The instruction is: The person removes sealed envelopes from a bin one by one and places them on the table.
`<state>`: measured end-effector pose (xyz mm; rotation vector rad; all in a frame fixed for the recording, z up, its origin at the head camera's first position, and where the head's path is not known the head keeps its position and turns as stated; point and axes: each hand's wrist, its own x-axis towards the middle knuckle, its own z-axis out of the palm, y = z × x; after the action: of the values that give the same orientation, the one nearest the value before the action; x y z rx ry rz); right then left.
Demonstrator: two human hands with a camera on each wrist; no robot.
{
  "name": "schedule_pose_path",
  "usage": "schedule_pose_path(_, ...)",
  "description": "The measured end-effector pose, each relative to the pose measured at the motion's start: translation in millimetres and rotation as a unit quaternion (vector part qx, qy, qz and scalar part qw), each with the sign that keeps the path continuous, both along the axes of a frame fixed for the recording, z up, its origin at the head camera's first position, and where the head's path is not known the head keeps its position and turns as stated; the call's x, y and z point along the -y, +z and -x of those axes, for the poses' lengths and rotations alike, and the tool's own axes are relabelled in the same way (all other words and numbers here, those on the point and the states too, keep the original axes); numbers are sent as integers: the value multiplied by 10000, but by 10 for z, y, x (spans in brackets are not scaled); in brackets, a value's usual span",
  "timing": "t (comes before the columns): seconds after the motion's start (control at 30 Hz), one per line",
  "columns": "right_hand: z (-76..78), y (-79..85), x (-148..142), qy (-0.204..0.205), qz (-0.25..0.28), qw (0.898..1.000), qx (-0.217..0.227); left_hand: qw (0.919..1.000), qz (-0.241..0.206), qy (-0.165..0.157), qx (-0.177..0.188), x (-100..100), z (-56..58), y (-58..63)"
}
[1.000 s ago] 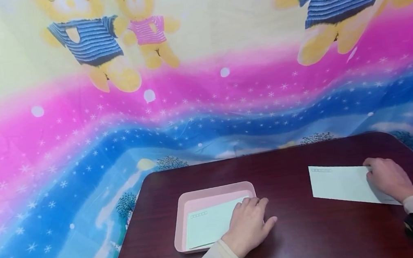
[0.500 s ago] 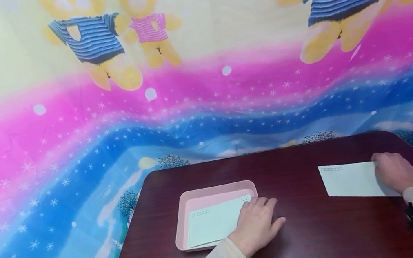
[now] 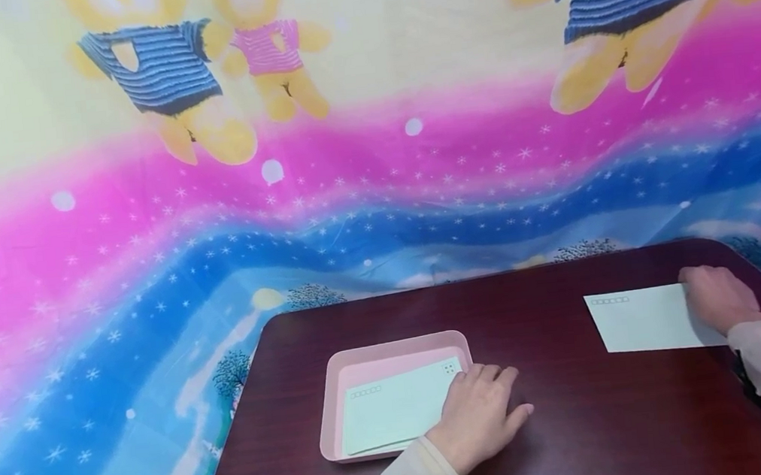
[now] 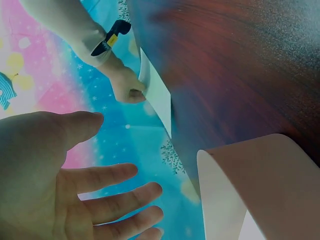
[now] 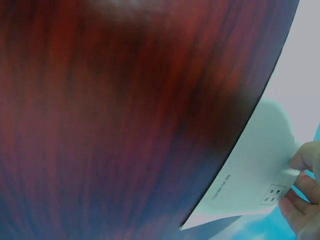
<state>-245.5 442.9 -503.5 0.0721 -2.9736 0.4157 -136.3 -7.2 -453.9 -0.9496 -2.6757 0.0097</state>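
On the right side of the table, my right hand (image 3: pixel 722 298) pinches a pale green envelope (image 3: pixel 646 320) near its far right corner. Thumb and fingers grip that edge in the right wrist view, close to a small printed box on the envelope (image 5: pixel 250 175). To the left, a pink tray (image 3: pixel 326 416) holds another pale envelope (image 3: pixel 395 410) lying at a slant, perhaps with more beneath it. My left hand (image 3: pixel 480 413) hovers over the tray's right edge, covering part of it. Its fingers (image 4: pixel 125 202) are spread and hold nothing in the left wrist view.
The dark brown wooden table (image 3: pixel 547 434) has rounded far corners. Directly behind it hangs a cloth backdrop (image 3: pixel 346 157) printed with bears and snowflakes. Between the tray and the right-hand envelope lies a stretch of bare tabletop.
My right hand has shifted the gripped envelope a little rightward and toward the far edge. The left hand has drifted slightly right, uncovering a printed mark on the tray's envelope.
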Motion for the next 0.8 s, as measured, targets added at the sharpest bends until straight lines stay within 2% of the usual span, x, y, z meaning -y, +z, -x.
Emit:
schedule_pose_path(0.17,68,-6,0,51,-83,9999,133,10000,-11,-6,-10,10,-4,-8)
schedule_pose_path(0.33,58,-68,-76,167,-81,9995,270,10000,26,-61,-4,-12,-11,-7)
schedule_pose_path(0.6,65,-145,-180,98,-117,9994,315,9999,44,-20,-125,-13,-12,-10)
schedule_pose_path(0.7,66,-158,-173,60,-169,9995,266,9999,38,-24,-121,-11,-17,-16)
schedule_pose_path(0.8,60,-170,-152,-49,-330,9994,35,9999,54,-13,-95,-8,-23,-14)
